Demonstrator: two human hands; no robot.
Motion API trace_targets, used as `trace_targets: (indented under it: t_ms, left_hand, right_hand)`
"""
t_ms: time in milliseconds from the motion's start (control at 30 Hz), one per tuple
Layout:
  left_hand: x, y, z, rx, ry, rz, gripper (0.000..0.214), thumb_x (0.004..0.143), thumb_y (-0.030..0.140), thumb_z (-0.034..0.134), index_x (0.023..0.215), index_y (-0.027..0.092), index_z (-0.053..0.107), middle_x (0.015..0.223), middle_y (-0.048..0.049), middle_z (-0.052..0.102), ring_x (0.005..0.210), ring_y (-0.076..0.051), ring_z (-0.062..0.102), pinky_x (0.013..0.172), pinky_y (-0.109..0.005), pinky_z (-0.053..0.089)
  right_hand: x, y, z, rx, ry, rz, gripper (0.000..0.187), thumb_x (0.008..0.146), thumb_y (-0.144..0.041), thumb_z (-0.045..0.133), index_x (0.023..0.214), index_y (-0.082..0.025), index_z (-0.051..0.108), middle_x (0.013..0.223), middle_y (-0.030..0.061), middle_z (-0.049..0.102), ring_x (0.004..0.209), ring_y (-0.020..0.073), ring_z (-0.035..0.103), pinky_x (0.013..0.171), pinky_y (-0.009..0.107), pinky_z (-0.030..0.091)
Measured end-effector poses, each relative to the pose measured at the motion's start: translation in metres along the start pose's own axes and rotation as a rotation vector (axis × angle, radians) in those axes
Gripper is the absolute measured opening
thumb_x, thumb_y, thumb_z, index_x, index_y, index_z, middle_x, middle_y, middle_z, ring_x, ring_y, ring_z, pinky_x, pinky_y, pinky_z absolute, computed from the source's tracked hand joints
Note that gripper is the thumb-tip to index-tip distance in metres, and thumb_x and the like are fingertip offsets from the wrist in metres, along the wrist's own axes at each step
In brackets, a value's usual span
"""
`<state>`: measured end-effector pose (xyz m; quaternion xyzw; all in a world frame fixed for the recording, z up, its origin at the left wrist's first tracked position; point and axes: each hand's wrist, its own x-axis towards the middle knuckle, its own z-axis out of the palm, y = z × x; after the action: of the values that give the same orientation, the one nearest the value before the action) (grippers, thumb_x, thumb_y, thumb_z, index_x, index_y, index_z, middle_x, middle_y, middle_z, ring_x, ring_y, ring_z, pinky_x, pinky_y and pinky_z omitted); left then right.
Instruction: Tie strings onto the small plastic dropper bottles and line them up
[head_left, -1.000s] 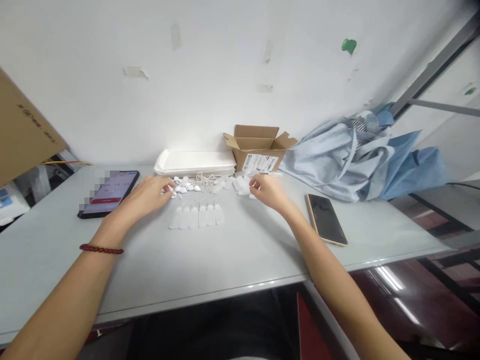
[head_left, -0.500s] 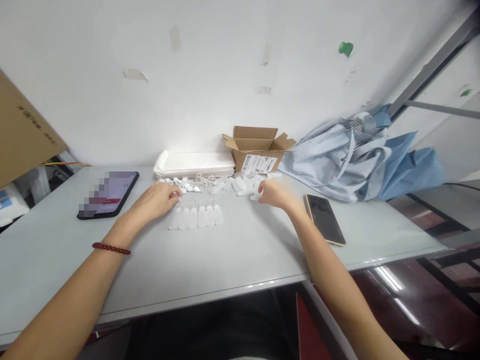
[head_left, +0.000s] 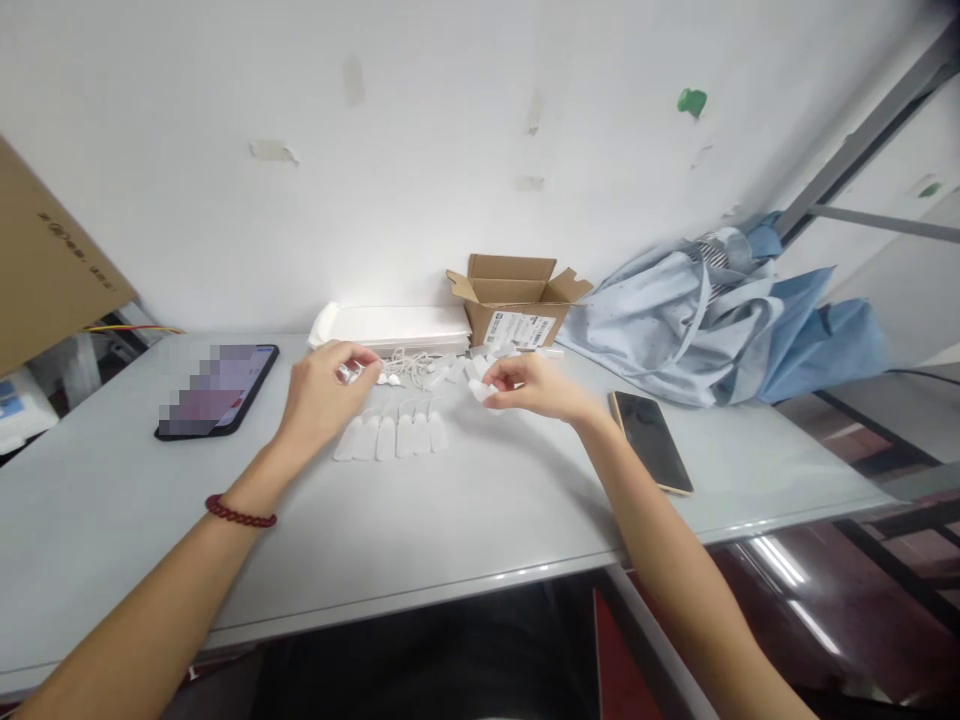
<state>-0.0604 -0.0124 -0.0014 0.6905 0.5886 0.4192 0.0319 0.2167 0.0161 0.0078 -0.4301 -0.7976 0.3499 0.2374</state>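
My right hand [head_left: 536, 385] pinches a small translucent white plastic piece [head_left: 478, 390] between thumb and fingers, just above the table. My left hand [head_left: 321, 392] is closed, thumb and forefinger brought together over the small white parts [head_left: 391, 379]; what they grip, if anything, is too small to make out. Between and below the hands, several flat translucent tabs [head_left: 405, 436] with thin strings at their tops lie side by side in a row. Tangled white cords [head_left: 412, 364] and a loose pile of translucent pieces [head_left: 491, 352] lie behind them.
Along the wall stand a stack of white sheets [head_left: 405, 322] and an open cardboard box [head_left: 517, 315]. A phone with a lit screen [head_left: 236, 385] lies left, a dark-screened phone [head_left: 651, 440] right. Blue cloth bags [head_left: 675, 310] fill the back right; a large carton [head_left: 52, 260] stands far left.
My right hand has come left out of the pile, holding a translucent piece. My left hand has risen slightly and moved a little to the right, thumb and forefinger together.
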Motion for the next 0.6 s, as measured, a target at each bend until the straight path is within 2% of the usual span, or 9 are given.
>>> trace_targets:
  t_ms: [67,133,200,300,467,600]
  left_hand:
    - [-0.004,0.005,0.006,-0.031,-0.021,0.01,0.012,0.079,0.028,0.056,0.078,0.021,0.066,0.083,-0.0019,0.071,0.072,-0.017,0.062,0.067,-0.028,0.047]
    - [-0.006,0.007,0.011,0.004,-0.045,0.039,0.011,0.078,0.026,0.056,0.077,0.021,0.067,0.082,-0.0013,0.071,0.072,-0.017,0.062,0.068,-0.028,0.047]
    - [-0.007,0.005,0.013,0.046,-0.052,0.058,0.012,0.077,0.024,0.056,0.076,0.021,0.067,0.08,-0.0012,0.072,0.072,-0.018,0.063,0.07,-0.029,0.047]
    - [-0.008,0.005,0.014,0.034,-0.037,0.016,0.013,0.078,0.025,0.056,0.078,0.021,0.068,0.077,-0.0006,0.071,0.066,-0.016,0.062,0.07,-0.029,0.048]
    - [-0.017,0.018,0.022,-0.154,-0.101,-0.005,0.011,0.076,0.027,0.059,0.076,0.02,0.068,0.079,-0.0011,0.071,0.071,-0.016,0.063,0.066,-0.026,0.051]
    - [-0.021,0.027,0.024,-0.311,-0.169,-0.062,0.011,0.076,0.028,0.063,0.079,0.019,0.068,0.08,-0.0026,0.071,0.076,-0.017,0.065,0.069,-0.028,0.055]
  right_hand:
    - [-0.001,-0.009,0.011,0.128,0.008,-0.11,0.015,0.07,-0.027,0.069,0.079,-0.017,0.064,0.08,0.0006,0.059,0.073,0.0117,0.051,0.064,0.023,0.04]
    - [0.0,-0.016,0.022,0.177,-0.009,-0.134,0.014,0.07,-0.025,0.068,0.08,-0.016,0.063,0.085,0.0018,0.061,0.075,0.012,0.052,0.061,0.023,0.04]
    - [0.001,-0.019,0.033,0.182,-0.008,-0.118,0.013,0.07,-0.024,0.067,0.08,-0.016,0.063,0.084,0.0017,0.061,0.074,0.0115,0.052,0.06,0.023,0.039]
    - [0.004,-0.019,0.047,0.195,0.011,-0.074,0.012,0.071,-0.024,0.066,0.078,-0.015,0.062,0.081,0.0012,0.061,0.072,0.011,0.052,0.063,0.024,0.04]
    - [0.005,-0.017,0.069,0.315,-0.018,-0.037,0.021,0.072,-0.031,0.068,0.083,-0.015,0.059,0.075,-0.0009,0.06,0.061,0.0093,0.052,0.057,0.023,0.041]
    - [0.003,-0.018,0.077,0.437,-0.055,-0.009,0.029,0.074,-0.037,0.068,0.09,-0.017,0.056,0.073,-0.0021,0.059,0.052,0.0087,0.053,0.049,0.023,0.041]
